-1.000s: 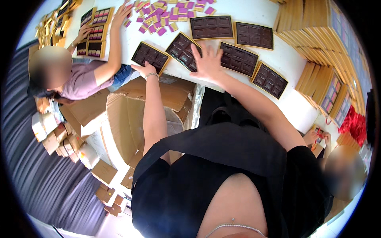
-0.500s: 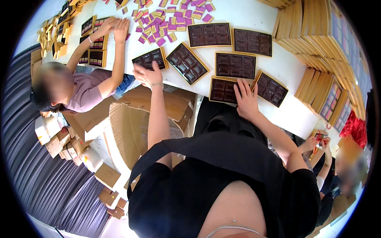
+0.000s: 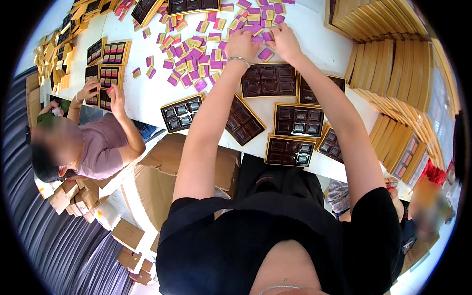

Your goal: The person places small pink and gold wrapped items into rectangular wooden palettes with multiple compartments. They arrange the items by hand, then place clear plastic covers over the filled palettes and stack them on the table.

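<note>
Small purple-and-gold rectangular pieces (image 3: 194, 61) lie scattered at the far middle of the white table (image 3: 147, 98). My left hand (image 3: 242, 46) reaches into their right side, fingers bent and thumb apart. Close by on its right, my right hand (image 3: 286, 44) touches the same pieces with curved, parted fingers. A few pieces show between the two hands; I see none lifted. Dark six-compartment trays in gold-edged boxes lie nearer me: one tray (image 3: 269, 80) just below my hands, another (image 3: 298, 120) below it, and one (image 3: 290, 151) at the table edge. My forearms partly cover others.
Stacks of gold-edged boxes (image 3: 376, 64) line the right side. At left a co-worker (image 3: 105, 142) handles a small piece over partly filled trays (image 3: 109, 81). A large open cardboard carton (image 3: 157, 182) stands below the table edge. Another person (image 3: 427, 211) is at far right.
Both my hands have moved forward from the trays near the table edge to the purple pieces. The view has shifted forward. The co-worker's hands have drawn back toward the nearer trays.
</note>
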### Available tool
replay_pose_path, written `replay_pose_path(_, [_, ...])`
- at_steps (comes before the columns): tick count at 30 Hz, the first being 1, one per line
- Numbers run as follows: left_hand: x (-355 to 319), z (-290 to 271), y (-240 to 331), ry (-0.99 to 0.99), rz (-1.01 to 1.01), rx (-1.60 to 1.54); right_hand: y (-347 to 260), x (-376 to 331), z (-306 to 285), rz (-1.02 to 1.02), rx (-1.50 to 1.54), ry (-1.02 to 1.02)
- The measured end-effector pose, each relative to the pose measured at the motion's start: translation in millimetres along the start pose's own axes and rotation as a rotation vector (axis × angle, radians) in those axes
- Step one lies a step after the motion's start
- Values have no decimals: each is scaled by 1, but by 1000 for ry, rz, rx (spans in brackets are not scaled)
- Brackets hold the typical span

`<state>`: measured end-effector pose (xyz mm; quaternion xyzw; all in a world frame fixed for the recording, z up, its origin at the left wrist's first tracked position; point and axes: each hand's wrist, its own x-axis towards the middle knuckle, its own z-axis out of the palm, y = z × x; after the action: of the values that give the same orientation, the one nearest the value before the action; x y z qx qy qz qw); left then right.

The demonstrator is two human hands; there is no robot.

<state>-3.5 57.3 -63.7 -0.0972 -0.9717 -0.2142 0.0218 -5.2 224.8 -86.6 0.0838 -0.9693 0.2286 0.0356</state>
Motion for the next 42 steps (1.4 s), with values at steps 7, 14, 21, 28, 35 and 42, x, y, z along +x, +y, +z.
replay_pose_path(7, [22, 4, -20, 96, 140, -154, 26, -9, -1, -75, -21, 172])
replay_pose_path(14, [34, -3, -35, 49, 332, 103, 11, -38, -31, -217, 237, 159])
replay_pose_path(21, [-73, -34, -36, -109, 263, -263, -22, -99, -28, -345, 324, 37])
replay_pose_path(28, [-120, -43, -15, -123, 404, -24, -33, -123, -31, -385, 9, -112])
replay_pose_path(35, [-127, -33, -19, -138, 366, 59, -38, -125, -33, -331, -53, -137])
replay_pose_path(42, [-105, -13, -23, 5, 318, -31, -43, -93, -25, -234, 110, -17])
